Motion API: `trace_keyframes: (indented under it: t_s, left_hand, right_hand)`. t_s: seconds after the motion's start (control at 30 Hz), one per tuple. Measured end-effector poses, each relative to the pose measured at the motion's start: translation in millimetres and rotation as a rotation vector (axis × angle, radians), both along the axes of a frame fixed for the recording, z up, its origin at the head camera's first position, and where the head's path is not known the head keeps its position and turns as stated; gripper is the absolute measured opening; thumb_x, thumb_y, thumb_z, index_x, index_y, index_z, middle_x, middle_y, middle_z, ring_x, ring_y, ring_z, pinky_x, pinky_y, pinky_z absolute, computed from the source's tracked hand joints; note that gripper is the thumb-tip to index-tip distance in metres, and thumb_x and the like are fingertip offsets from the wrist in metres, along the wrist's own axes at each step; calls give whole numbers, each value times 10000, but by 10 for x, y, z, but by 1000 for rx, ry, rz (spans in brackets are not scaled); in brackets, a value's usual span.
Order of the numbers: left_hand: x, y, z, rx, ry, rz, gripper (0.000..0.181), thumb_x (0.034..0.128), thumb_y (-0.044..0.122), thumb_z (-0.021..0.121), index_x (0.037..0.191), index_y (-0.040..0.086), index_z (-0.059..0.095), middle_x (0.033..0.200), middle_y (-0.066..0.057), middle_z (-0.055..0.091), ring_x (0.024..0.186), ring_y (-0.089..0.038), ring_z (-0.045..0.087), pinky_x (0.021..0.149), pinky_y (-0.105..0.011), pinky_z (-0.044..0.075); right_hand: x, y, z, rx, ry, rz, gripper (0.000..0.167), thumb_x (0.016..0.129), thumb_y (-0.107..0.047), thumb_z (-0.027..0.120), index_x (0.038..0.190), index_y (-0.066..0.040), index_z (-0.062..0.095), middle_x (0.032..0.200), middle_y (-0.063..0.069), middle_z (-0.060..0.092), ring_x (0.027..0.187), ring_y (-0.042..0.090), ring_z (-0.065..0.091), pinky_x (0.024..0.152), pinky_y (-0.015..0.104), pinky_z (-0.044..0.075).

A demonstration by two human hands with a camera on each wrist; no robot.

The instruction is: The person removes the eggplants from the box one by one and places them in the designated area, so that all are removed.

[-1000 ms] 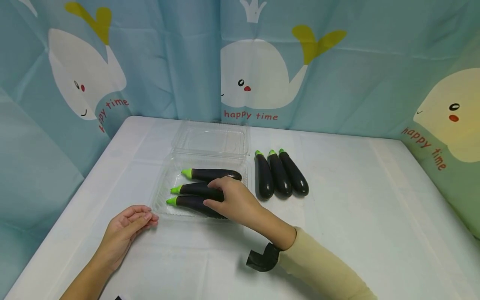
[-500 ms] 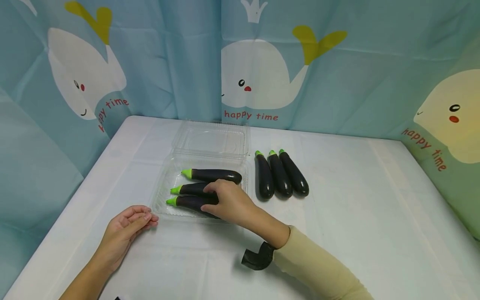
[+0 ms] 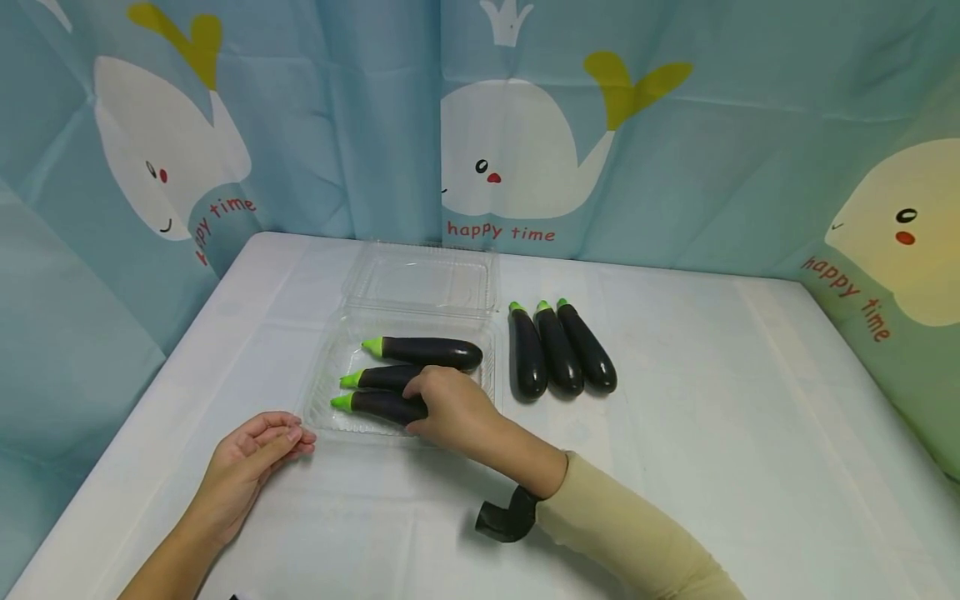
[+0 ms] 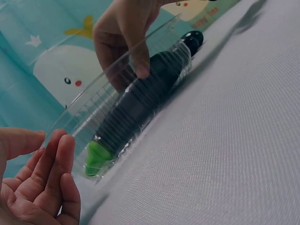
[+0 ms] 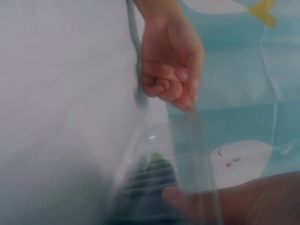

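Palm down, the right hand (image 3: pixel 455 412) reaches into the clear, hinged plastic container (image 3: pixel 322 379) and grips the nearest glossy black, green-stemmed, elongated eggplant (image 3: pixel 386 407), 1 of 3 lying there; the left hand (image 3: pixel 253 452) pinches the container's near-left corner.

The white table (image 3: pixel 712 433) carries a clear container (image 3: pixel 420 313) and three eggplants (image 3: pixel 559 354).

eggplants (image 3: pixel 387 407): black | stems (image 3: pixel 342 403): green | tablecloth (image 3: pixel 690 417): white | curtain (image 3: pixel 375 150): blue, whale-print
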State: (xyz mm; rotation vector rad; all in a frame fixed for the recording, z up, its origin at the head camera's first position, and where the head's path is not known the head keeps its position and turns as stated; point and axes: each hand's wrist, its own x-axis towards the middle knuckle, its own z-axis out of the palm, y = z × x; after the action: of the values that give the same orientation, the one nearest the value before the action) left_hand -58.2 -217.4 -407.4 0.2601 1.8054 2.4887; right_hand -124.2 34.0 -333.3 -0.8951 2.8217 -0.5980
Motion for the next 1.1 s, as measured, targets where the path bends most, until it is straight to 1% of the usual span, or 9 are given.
trace_keyframes:
  t_s: [0.13,0.23,0.3,0.6,0.77,0.9,0.97,1.1]
  left_hand:
    - [3,1,1,-4,-7,3,134,926,-57,473,999,17,557,905,-71,674,834,-168,653,798,-249,503]
    - [6,2,1,-9,-12,6,131,926,-51,477,998,22,558,902,-68,675,829,-167,654,794,-246,504]
    - [9,2,0,-12,-15,8,128,927,-47,479,998,24,558,901,-66,676,827,-166,655,793,-245,505]
    - [18,-6,-1,-3,-14,8,124,926,-53,476,1004,6,552,903,-75,674,831,-170,654,794,-246,504]
    - [17,-10,3,-6,-18,8,122,929,-48,476,1005,10,552,906,-71,673,836,-167,653,797,-246,503]
    - [14,-15,4,-8,-18,13,127,929,-48,476,1003,17,555,905,-68,673,835,-164,653,795,-243,503]
    - [11,-13,4,-7,-15,13,131,928,-51,474,1003,18,556,904,-68,674,834,-165,653,795,-244,503]
    - [8,-4,6,-12,-11,13,128,927,-51,475,1001,14,555,900,-67,674,827,-166,654,791,-245,505]
  right_hand:
    - [19,-14,-45,19,77,7,362,674,-173,828,980,-44,684,946,44,623,896,199,590,756,272,493]
    - [31,-14,-52,10,93,4,352,675,-161,824,975,-41,686,938,48,624,899,204,591,760,286,492]
    - [35,-7,-44,-4,85,2,345,682,-155,817,979,-39,686,941,48,622,904,199,590,763,285,492]
    - [51,51,104,-94,55,-10,332,715,-156,797,1007,-50,682,975,40,623,936,176,583,796,282,483]
    - [37,132,204,-184,52,-26,324,719,-163,796,1005,-60,684,975,31,634,924,163,586,786,291,483]
    - [24,217,303,-244,31,-54,330,730,-162,789,1024,-63,678,1000,28,637,906,153,587,754,273,485]
    - [15,267,346,-265,22,-82,329,729,-157,790,1024,-65,679,999,21,636,888,145,587,736,260,485]
    - [-12,382,423,-311,29,-143,324,716,-144,799,1010,-65,687,978,11,638,862,140,576,692,245,489]
